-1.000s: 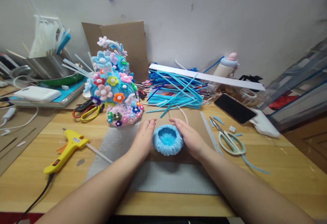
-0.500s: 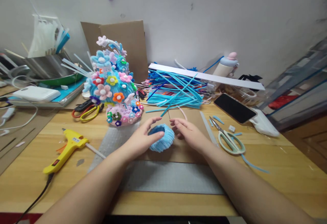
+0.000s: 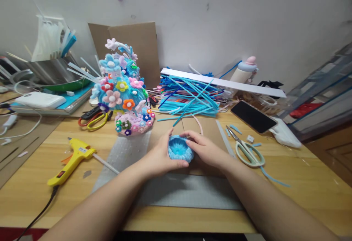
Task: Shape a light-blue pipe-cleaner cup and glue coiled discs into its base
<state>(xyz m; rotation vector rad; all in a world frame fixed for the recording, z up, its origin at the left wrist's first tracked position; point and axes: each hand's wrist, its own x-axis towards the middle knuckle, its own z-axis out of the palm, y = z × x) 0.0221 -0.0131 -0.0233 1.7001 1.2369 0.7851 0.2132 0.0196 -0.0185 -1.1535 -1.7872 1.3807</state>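
Observation:
A small light-blue bowl made of fuzzy pipe cleaners [image 3: 180, 149] sits at the table's middle, over a brown cardboard sheet [image 3: 209, 127]. My left hand [image 3: 161, 154] wraps round its left and near side, thumb along the bottom edge. My right hand [image 3: 205, 148] grips its right side with curled fingers. The bowl's opening tilts toward me. Behind it stands a blue pipe-cleaner tree covered in coloured flowers [image 3: 121, 90].
A yellow glue gun [image 3: 72, 157] lies at the left with its cord running off the near edge. Pale green scissors [image 3: 247, 149] and a black phone [image 3: 253, 116] lie at the right. A heap of blue pipe cleaners [image 3: 189, 96] is piled behind. Red-and-yellow scissors [image 3: 95, 118] lie near the tree.
The bowl was tipped on its side by my left hand half a second ago; now both hands clasp it with its opening facing me again.

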